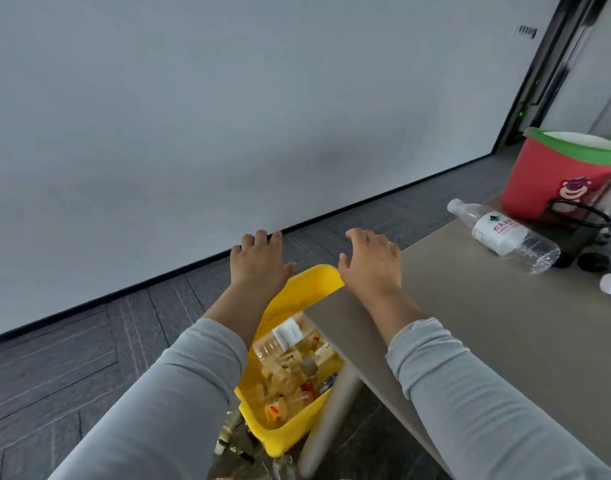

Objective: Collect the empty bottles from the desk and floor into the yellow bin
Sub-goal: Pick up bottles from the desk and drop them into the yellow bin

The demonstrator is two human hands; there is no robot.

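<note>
The left hand (259,261) and the right hand (370,265) both hold nothing: each hangs palm down with its fingers loosely bent and a little spread, touching no bottle. The left hand hovers over the far left edge of the yellow plastic bin (318,280), and the right hand hovers just to the right of the bin's far rim, above the corner of the beige flat-topped desk (487,327). Pale grey sleeves (165,393) cover both forearms up to the wrists.

The bin stands on the floor, tucked against the desk's left edge with a rounded grey desk leg (331,420) just beside its right wall. Inside the bin lies a heap of clear crumpled plastic bottles (290,362) with white and red labels. At the bin's near foot something dark and shiny lies on the floor, too blurred to tell what it is.

Well to the right of the bin, on the desk, a clear plastic water bottle with a white cap and white label (501,233) lies on its side. Beyond it, still farther from the bin, stand a red round bucket with a green rim and a bear picture (553,178) and a black wire-mesh cup (577,220). Left of the bin runs dark grey carpet tile floor (72,358), up to a white wall (193,116)
</note>
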